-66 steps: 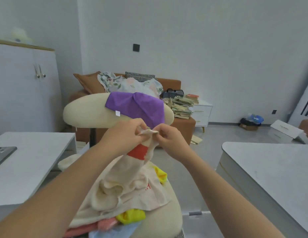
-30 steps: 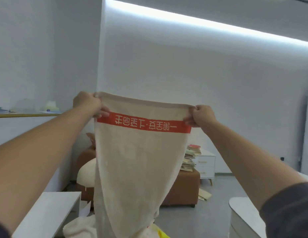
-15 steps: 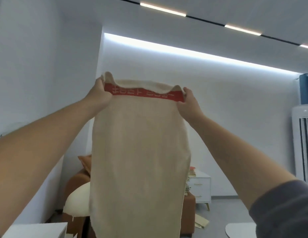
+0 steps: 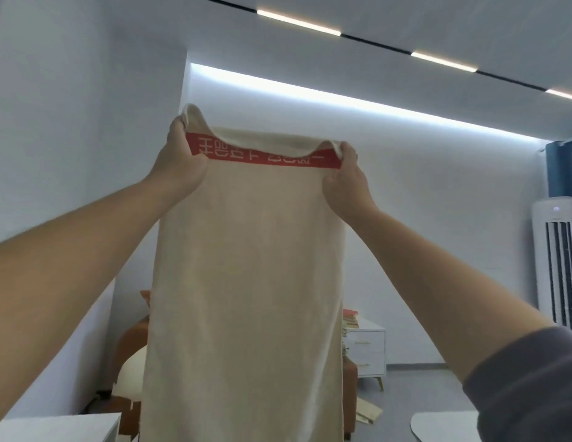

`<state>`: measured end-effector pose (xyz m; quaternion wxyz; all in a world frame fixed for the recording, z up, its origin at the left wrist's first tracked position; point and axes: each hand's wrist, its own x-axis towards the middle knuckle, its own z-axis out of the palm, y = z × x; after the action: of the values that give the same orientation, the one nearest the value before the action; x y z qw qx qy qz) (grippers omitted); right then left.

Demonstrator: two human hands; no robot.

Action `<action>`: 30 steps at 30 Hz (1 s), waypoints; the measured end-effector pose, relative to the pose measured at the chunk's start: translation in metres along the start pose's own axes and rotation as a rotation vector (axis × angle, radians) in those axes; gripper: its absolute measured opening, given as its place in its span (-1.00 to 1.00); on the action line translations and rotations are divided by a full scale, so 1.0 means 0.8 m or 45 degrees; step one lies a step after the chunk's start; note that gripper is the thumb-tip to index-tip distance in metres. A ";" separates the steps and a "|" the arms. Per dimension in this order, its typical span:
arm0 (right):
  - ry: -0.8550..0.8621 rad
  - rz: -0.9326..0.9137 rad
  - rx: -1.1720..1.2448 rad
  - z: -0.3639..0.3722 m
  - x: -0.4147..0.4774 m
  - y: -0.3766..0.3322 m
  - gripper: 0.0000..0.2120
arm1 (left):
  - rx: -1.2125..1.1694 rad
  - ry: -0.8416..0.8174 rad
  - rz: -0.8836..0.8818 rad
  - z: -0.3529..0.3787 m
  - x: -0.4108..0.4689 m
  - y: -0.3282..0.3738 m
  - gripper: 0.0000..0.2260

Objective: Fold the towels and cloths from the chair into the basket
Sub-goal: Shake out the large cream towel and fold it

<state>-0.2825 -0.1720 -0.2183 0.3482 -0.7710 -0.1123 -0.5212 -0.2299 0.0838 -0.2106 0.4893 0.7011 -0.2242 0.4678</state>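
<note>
Hanging full length at arm's reach, the cream towel point(image 4: 246, 282) is pinched at its 2 top corners. The left hand point(image 4: 179, 161) and right hand point(image 4: 345, 177) each curl fingers over the red band point(image 4: 262, 156), probably so it drops flat before folding. It hides most of the chair point(image 4: 130, 374); no basket shows. A white drawer unit point(image 4: 366, 349) and an air conditioner point(image 4: 557, 266) stand beyond.

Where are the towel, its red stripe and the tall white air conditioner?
towel point(image 4: 246, 282), head view, middle of the hanging cloth.
red stripe point(image 4: 262, 159), head view, centre of the band.
air conditioner point(image 4: 559, 266), head view, its slatted front.
</note>
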 end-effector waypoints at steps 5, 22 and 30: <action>0.033 0.005 0.042 0.003 0.000 -0.011 -0.42 | 0.009 0.012 -0.004 -0.003 -0.001 0.004 -0.45; -0.405 0.365 -0.150 0.185 -0.042 0.201 -0.36 | 0.028 -0.367 -0.459 0.104 -0.029 -0.232 -0.51; -0.472 0.473 -0.133 0.219 -0.121 0.257 -0.41 | -0.020 -0.333 -0.643 0.116 -0.115 -0.304 -0.51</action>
<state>-0.0871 -0.1894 -0.4275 0.3711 -0.8777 -0.0035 -0.3033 -0.0442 0.0897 -0.4146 0.5627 0.7852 -0.1072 0.2350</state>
